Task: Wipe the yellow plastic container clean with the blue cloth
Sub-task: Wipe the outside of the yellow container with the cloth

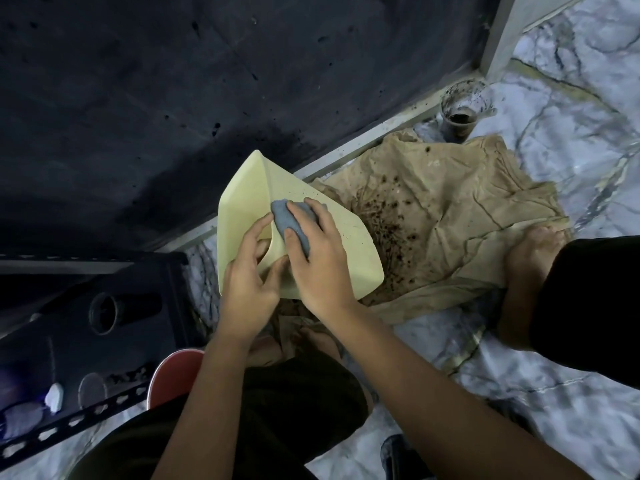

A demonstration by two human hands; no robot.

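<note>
Yellow plastic container (pixel 249 199) held tilted above the floor in the head view, centre of frame, near edge gripped by the left hand (pixel 247 292) with fingers (pixel 265 247) curled over the rim and the thumb outside. Right hand (pixel 320 261) pressing the wadded blue cloth (pixel 289 223) against the container's flat outer face, fingers bent down over the cloth and pinning it there. A few dark specks left on that face toward its right edge. Beyond and to the right, a crumpled tan sheet (pixel 450 216) spread on the marble floor (pixel 571 81), strewn with dark crumbs. Farther off, a grimy clear cup (pixel 462 114) with dark residue. Near left, a black rack (pixel 86 341).

Likely risks: the one-handed rim grip slipping under the wiping pressure, letting the container twist or drop onto the soiled sheet and pick up dirt again; the bunched cloth smearing specks across the plastic instead of lifting them.
</note>
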